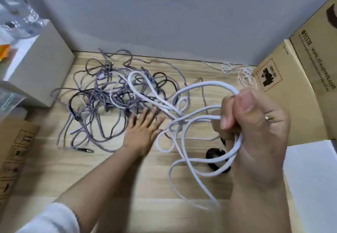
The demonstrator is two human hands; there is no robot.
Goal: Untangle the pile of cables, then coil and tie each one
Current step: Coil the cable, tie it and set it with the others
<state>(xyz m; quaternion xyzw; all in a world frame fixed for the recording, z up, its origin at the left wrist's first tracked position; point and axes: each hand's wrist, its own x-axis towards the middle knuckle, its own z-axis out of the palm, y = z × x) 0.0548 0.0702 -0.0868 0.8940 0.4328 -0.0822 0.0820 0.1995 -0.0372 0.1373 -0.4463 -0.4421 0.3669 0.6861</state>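
Observation:
A tangled pile of grey and black cables (102,96) lies on the wooden floor near the wall. A thick white cable (193,123) runs out of the pile in several loose loops. My right hand (255,123), raised close to the camera, grips a bundle of those white loops in its fist. My left hand (144,130) lies flat with straight, spread fingers on the floor at the pile's right edge, touching the cables there. A coiled black cable (215,158) lies on the floor, partly hidden behind my right hand.
Cardboard boxes stand at the right (299,79) and lower left (14,152). A white box (40,68) sits at the left by the wall. Thin white ties (242,74) lie near the right box. A white sheet (313,178) lies at lower right.

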